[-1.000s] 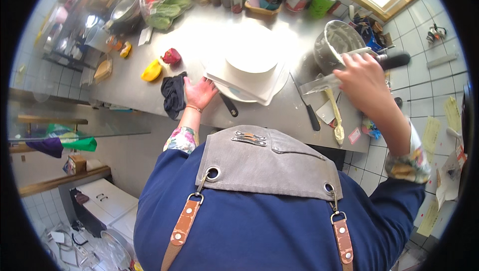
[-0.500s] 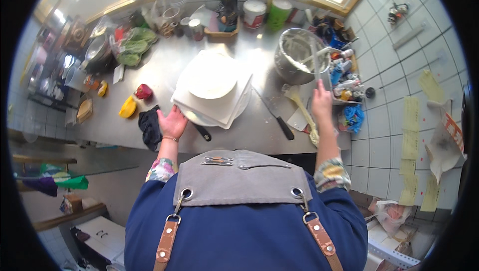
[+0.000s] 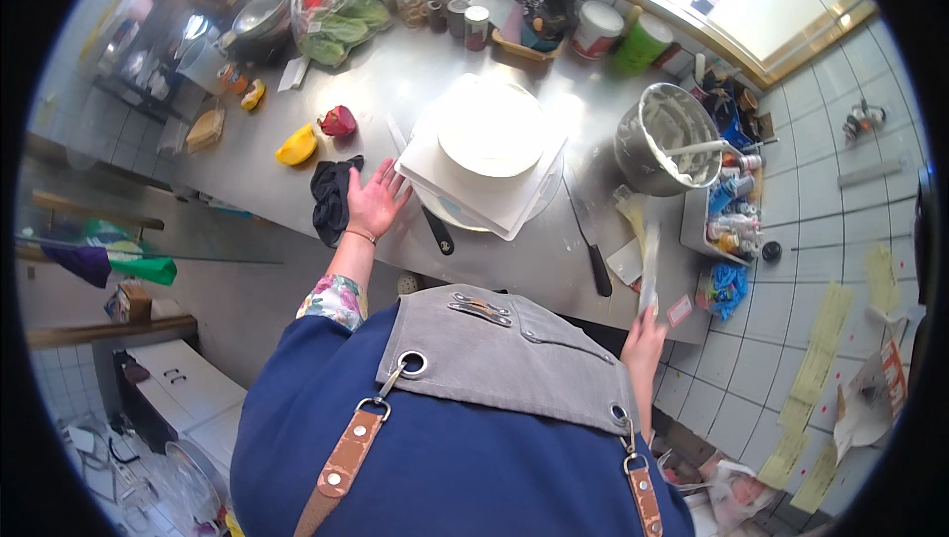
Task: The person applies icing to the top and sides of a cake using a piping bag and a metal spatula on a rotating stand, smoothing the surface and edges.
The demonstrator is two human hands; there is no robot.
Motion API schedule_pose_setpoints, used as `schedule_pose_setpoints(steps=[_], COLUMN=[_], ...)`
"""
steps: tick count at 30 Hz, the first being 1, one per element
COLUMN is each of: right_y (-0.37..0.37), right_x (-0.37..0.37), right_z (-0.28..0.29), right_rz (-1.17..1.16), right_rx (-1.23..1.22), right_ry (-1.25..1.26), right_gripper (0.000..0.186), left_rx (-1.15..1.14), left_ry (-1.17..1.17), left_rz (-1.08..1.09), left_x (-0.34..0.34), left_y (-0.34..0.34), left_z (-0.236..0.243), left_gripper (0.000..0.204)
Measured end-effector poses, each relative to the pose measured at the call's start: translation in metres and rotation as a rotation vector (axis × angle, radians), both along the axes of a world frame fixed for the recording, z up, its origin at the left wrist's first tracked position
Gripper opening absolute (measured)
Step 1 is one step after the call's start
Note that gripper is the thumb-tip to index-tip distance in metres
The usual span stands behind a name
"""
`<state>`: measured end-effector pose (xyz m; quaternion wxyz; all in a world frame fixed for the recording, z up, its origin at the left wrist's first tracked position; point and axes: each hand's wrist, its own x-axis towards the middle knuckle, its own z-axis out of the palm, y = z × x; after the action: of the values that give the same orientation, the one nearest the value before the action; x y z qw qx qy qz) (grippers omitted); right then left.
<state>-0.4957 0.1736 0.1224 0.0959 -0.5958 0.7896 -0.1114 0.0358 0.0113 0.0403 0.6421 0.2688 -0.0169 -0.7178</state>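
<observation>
My left hand (image 3: 374, 203) is open, palm up and fingers spread, at the left edge of a square white board (image 3: 514, 216). A round white form (image 3: 491, 132), too bright to make out fully, lies on that board, which rests on a round base. Low on the right, my right hand (image 3: 645, 332) is closed on the end of a long, narrow, pale spatula (image 3: 648, 265), smeared by motion. A cream-coloured tool (image 3: 630, 209) lies beyond it. Behind stands a metal bowl (image 3: 633, 157) streaked with white cream, a white handle slanting out of it.
A black-handled knife (image 3: 600, 270) lies right of the board; another black handle (image 3: 438, 231) pokes out in front. Leftward are a black cloth (image 3: 336, 203), a yellow fruit (image 3: 297, 145) and a dragon fruit (image 3: 337, 121). A bin of bottles and tubes (image 3: 732, 206) lines the right wall.
My right hand has drawn the spatula back from over the bowl, down toward the table's near edge. My left hand stays open beside the board. The whole view has turned.
</observation>
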Motion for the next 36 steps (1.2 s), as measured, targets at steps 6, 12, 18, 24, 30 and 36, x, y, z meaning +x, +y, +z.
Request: schedule_pose_setpoints(steps=[6, 12, 18, 24, 30, 36], right_y=[0.017, -0.087, -0.159, -0.169, -0.169, -0.167], right_x=[0.046, 0.106, 0.166, 0.191, 0.198, 0.203], right_z=[-0.005, -0.052, -0.089, -0.087, -0.063, -0.062], right_rz=[0.012, -0.246, -0.175, -0.262, -0.459, -0.428], right_rx=[-0.129, 0.068, -0.158, -0.192, -0.182, -0.168], right_ry=[-0.438, -1.240, -1.200, -1.233, -1.340, -1.274], right_gripper=[0.056, 0.022, 0.023, 0.021, 0.028, 0.026], left_rx=[0.128, 0.193, 0.206, 0.171, 0.093, 0.055], left_ry=[-0.777, -1.006, -0.957, -0.904, -0.888, -0.869], left_rz=[-0.065, -0.127, -0.218, -0.448, -0.567, -0.534], left_x=[-0.015, -0.022, -0.027, -0.029, -0.017, -0.015], left_y=[-0.022, -0.023, -0.001, 0.012, 0.001, -0.005], left_z=[-0.002, -0.008, 0.008, 0.018, 0.015, 0.011], left_gripper=[0.043, 0.033, 0.038, 0.040, 0.038, 0.039])
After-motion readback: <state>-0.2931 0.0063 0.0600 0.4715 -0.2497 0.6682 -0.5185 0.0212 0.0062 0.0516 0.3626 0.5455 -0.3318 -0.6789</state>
